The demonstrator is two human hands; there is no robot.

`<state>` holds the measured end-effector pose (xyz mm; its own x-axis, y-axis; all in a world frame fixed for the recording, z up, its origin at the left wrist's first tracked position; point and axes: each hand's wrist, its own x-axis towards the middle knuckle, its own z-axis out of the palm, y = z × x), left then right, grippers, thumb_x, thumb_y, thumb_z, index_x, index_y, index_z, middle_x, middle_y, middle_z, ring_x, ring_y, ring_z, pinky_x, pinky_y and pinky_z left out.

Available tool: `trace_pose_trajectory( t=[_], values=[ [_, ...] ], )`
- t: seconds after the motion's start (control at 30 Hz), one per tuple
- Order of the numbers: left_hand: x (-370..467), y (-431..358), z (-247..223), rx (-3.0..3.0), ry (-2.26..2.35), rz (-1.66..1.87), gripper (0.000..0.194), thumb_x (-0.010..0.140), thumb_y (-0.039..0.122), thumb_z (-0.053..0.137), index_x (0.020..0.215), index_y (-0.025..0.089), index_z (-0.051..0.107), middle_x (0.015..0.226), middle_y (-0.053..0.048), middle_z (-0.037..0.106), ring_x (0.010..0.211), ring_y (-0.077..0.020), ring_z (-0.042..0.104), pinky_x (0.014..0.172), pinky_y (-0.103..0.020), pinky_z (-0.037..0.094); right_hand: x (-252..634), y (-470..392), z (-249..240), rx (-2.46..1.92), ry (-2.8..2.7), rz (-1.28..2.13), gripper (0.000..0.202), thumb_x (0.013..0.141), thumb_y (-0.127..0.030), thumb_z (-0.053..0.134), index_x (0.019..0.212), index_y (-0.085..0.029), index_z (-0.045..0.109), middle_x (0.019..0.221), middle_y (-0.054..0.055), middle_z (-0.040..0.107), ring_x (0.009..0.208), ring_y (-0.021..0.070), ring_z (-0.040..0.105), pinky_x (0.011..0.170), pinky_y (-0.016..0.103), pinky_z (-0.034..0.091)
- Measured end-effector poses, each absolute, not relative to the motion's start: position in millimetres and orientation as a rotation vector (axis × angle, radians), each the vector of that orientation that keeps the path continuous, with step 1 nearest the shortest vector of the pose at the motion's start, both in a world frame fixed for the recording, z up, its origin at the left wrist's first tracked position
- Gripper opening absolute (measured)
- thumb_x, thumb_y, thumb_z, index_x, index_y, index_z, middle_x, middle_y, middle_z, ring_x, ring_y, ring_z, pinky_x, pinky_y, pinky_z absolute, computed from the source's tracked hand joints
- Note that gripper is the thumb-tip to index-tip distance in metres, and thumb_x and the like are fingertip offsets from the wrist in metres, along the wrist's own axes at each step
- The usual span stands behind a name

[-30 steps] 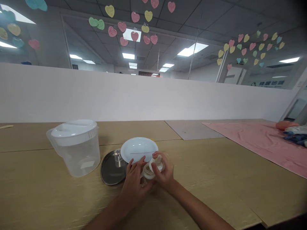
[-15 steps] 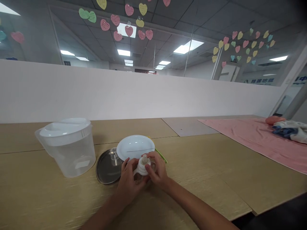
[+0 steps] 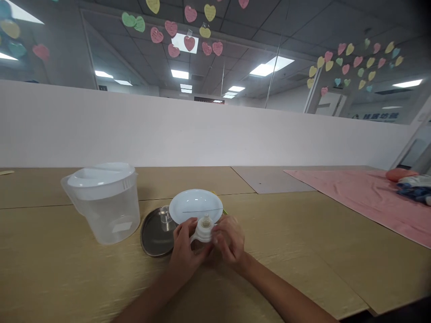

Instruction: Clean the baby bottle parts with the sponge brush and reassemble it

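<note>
A baby bottle (image 3: 204, 232) with a white collar and a clear teat on top stands upright between my hands, low over the table. My left hand (image 3: 182, 247) is closed around its left side, by a white side handle. The curled fingers of my right hand (image 3: 230, 238) grip the collar's right side. Most of the bottle's body is hidden by the hands. Just behind is a white bowl (image 3: 195, 199) with a thin dark line across it. To the left, a dark metal tray (image 3: 153, 242) carries a small clear cup (image 3: 166, 219).
A translucent lidded pitcher (image 3: 109, 211) stands at the left. Part of a yellow-green stick (image 3: 225, 212) shows behind the bowl. At the right lies a pink cloth (image 3: 353, 193) with bundled fabric (image 3: 415, 186) on it. A white wall (image 3: 208, 134) borders the table's back.
My right fingers have moved from the teat's base to the collar's right side and curled in more. My left hand keeps its hold. The whole view has shifted slightly.
</note>
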<state>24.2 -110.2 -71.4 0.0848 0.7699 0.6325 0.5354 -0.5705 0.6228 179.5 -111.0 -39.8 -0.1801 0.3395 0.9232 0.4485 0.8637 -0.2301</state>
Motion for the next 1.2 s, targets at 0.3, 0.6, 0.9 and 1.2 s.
trace_pose_trajectory(
  t=[0.3, 0.6, 0.9, 1.2],
  values=[
    [17.7, -111.8, -59.7, 2.039, 1.242, 1.352, 0.048, 0.069, 0.038, 0.062, 0.111, 0.021, 0.049, 0.105, -0.009, 0.061, 0.101, -0.0265, 0.052, 0.089, -0.046, 0.041, 171.5, -120.3, -41.4, -0.444, -1.990, -0.332, 0.028, 0.074, -0.019, 0.045, 0.102, -0.019, 0.053, 0.082, 0.006, 0.064, 0.073, 0.0198, 0.058, 0.064, 0.036, 0.043],
    [15.8, -109.6, -60.1, 2.141, 1.250, 1.375, 0.041, 0.066, 0.039, 0.061, 0.102, 0.019, 0.055, 0.099, -0.008, 0.063, 0.095, -0.0274, 0.054, 0.084, -0.045, 0.043, 171.3, -122.4, -39.4, -0.325, -2.003, -0.257, 0.041, 0.076, -0.012, 0.044, 0.115, -0.022, 0.040, 0.089, 0.008, 0.066, 0.082, 0.0197, 0.064, 0.072, 0.036, 0.052],
    [17.9, -110.4, -59.7, 2.102, 1.307, 1.411, 0.047, 0.066, 0.041, 0.063, 0.106, 0.020, 0.051, 0.099, -0.008, 0.063, 0.097, -0.0261, 0.054, 0.082, -0.042, 0.044, 173.9, -114.3, -42.4, -0.428, -1.856, -0.171, 0.039, 0.074, -0.010, 0.046, 0.111, -0.023, 0.044, 0.088, 0.008, 0.062, 0.082, 0.0210, 0.062, 0.074, 0.040, 0.052],
    [14.2, -111.2, -57.2, 2.134, 1.237, 1.366, 0.041, 0.068, 0.041, 0.061, 0.103, 0.021, 0.053, 0.102, -0.008, 0.062, 0.098, -0.0263, 0.053, 0.084, -0.043, 0.043, 171.9, -124.2, -37.3, -0.275, -1.960, -0.145, 0.048, 0.075, -0.006, 0.046, 0.119, -0.022, 0.041, 0.106, 0.011, 0.062, 0.101, 0.0218, 0.060, 0.082, 0.039, 0.052]
  ],
)
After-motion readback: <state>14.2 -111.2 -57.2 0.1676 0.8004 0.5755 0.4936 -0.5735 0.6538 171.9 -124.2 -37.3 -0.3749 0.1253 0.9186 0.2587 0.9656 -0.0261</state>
